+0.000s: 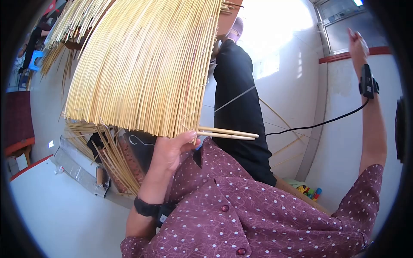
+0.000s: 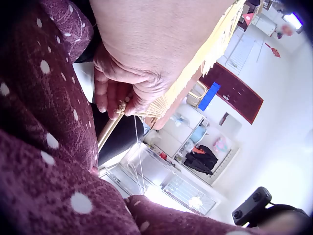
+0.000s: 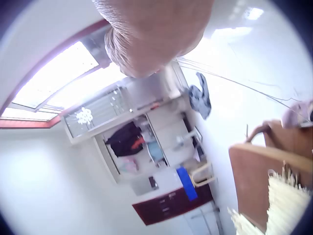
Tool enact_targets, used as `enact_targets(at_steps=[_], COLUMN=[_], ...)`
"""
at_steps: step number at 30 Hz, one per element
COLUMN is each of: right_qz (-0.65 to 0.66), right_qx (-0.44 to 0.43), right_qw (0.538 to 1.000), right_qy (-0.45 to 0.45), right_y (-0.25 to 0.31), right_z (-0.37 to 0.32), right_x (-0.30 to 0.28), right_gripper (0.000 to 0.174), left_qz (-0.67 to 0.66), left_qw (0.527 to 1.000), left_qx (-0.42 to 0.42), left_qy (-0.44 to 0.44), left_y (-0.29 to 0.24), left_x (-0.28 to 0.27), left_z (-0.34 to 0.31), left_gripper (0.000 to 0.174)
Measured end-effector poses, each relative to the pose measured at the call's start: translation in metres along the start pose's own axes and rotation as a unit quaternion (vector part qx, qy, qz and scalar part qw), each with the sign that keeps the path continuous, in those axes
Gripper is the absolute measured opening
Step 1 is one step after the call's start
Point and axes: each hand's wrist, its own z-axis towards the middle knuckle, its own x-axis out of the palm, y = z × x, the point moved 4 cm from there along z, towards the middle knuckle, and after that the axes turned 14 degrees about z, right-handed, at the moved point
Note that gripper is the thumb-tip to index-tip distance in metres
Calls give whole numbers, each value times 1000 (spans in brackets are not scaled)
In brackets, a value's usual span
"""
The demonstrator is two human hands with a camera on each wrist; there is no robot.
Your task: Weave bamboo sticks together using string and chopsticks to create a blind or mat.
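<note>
A broad mat of pale stalks (image 1: 142,64), side by side, hangs over the edge of a brown support. My left hand (image 1: 170,150) pinches its lower corner, where two thicker sticks (image 1: 232,134) point right. Close up in the left wrist view, the left hand (image 2: 142,63) has thumb and fingers on a knotted stalk end, and a white thread (image 2: 138,147) trails from it. My right hand (image 1: 359,49) is raised far to the right, away from the mat; a pale thread (image 1: 234,99) stretches towards it. Its fingers look curled, hidden in the right wrist view, where the hand (image 3: 156,34) shows partly.
Loose stalks (image 1: 116,159) lie below the mat at the left, beside a white surface (image 1: 64,206). A black cable (image 1: 318,123) hangs from the right wrist. A brown wooden chair (image 3: 254,181) and the outstretched leg (image 1: 236,86) are near the mat.
</note>
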Motion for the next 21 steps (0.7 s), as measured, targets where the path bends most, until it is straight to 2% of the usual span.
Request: enact_targets(at_steps=[1,3,4,6,9,12,14,15,17,18,19,20,21], right_qz=[-135,-184,-190,-159,-117,-92,-79,-66,-33,144,298,317,323], right_qx=[35,-206,-177,-20,157,230,239,221,100,62,163,12,-25], right_qw=[990,959,965,986,973,954,948,951,971,967,918,930,907], right_qy=[23,-61,-32,42,120,167,194,207,217,203,203,187,269], right_y=[-11,-88,-118,-150,-176,-174,-156,-139,-88,44,184,232,306], right_z=[-8,-35,-42,-57,-86,-110,-124,-130,-147,-127,-120,-124,-130], right_x=[-29,-35,-48,-58,-56,-44,-30,-18,22,-5,-50,-41,-60], right_gripper=[29,33,33,34,36,38,40,40,42,32,27,24,24], left_qz=[1,1,5,7,15,29,43,44,46,47,55,63,63], left_qw=[1000,1000,1000,1000,1000,999,999,998,998,998,998,997,997], left_qx=[2,2,2,0,-5,-8,-19,-22,-25,-26,-25,-25,-26], left_qy=[-2,-4,-4,-7,-5,12,25,25,33,35,36,37,36], left_y=[-1,-2,-3,-4,-4,-9,-12,-13,-16,-16,-15,-16,-15], left_x=[-1,-1,-1,-4,-6,-8,-7,-8,-7,-7,-7,-7,-5], left_z=[-1,-2,-3,-3,-2,0,1,1,1,1,1,0,-1], left_gripper=[35,35,35,35,35,34,33,33,34,34,34,34,34])
